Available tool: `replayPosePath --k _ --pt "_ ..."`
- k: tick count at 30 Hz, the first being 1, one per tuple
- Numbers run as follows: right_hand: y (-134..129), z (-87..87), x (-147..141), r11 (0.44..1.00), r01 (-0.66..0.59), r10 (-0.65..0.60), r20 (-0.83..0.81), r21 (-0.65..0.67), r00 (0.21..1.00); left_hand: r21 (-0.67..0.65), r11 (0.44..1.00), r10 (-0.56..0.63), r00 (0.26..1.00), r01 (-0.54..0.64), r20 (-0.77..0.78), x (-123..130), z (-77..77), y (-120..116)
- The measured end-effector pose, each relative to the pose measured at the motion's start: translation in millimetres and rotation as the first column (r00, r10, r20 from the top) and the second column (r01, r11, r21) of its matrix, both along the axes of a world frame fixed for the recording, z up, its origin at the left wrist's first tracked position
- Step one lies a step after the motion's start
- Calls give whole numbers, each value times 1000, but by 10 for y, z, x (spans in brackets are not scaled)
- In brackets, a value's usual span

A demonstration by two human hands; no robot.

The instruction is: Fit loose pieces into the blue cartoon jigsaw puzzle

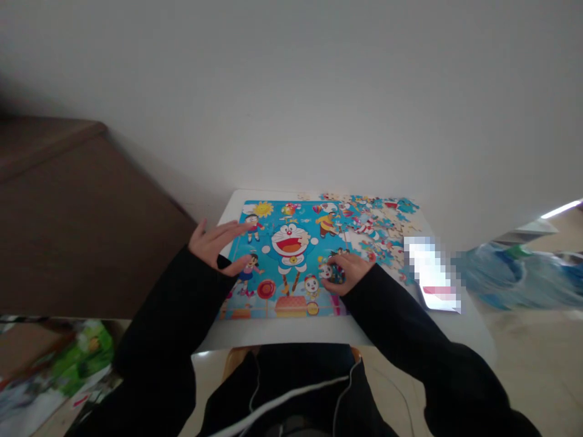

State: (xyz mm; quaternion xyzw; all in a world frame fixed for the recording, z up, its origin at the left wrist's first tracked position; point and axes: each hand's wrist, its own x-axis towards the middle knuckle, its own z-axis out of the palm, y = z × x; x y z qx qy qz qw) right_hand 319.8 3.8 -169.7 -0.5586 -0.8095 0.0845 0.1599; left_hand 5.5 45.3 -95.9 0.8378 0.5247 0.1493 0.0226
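A blue cartoon jigsaw picture [273,267] lies flat on the white table [277,334], with a blue and white cat figure at its middle. Over the picture's left edge is my left hand [218,246], its fingers stretched apart and nothing in it. My right hand [348,273] rests at the picture's lower right, fingers curved with the thumb and fingertips apart, beside a small round-faced figure. Whether a piece lies under those fingers is hidden. Many loose jigsaw pieces [392,227] are spread along the right side and touch or overlap the picture's right edge.
At the table's right side lies a phone [432,276] with a bright, blurred screen. A grey wall [291,103] rises behind the table. A brown wooden cabinet [82,230] stands at the left, with a green bag [84,358] below it. A white cable [291,394] crosses my lap.
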Motion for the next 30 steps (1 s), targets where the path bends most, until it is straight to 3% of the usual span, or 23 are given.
replayPosePath --k 3,6,12,17,24,27,30 --pt "0 -79 -102 997 -7 2 76 73 997 -11 998 -68 998 68 13 80 -45 -449" --pt "10 -93 -63 992 -33 24 71 120 997 -20 985 -173 984 173 35 192 -228 -781" --pt "-15 -96 66 974 -154 150 34 164 988 56 977 -212 968 206 131 403 -638 -1094" --pt "-33 -162 45 939 -304 309 -6 159 951 117 950 -310 915 289 259 696 -829 -1127" --pt "-63 -242 24 788 -339 446 -96 513 890 402 888 -370 866 224 335 1039 -1078 -872" --pt "-96 -230 3 776 -300 432 -122 554 894 453 870 -368 868 195 333 1104 -1062 -821" --pt "-121 -227 -5 773 -300 438 -127 559 890 420 878 -373 879 231 297 1105 -980 -821"
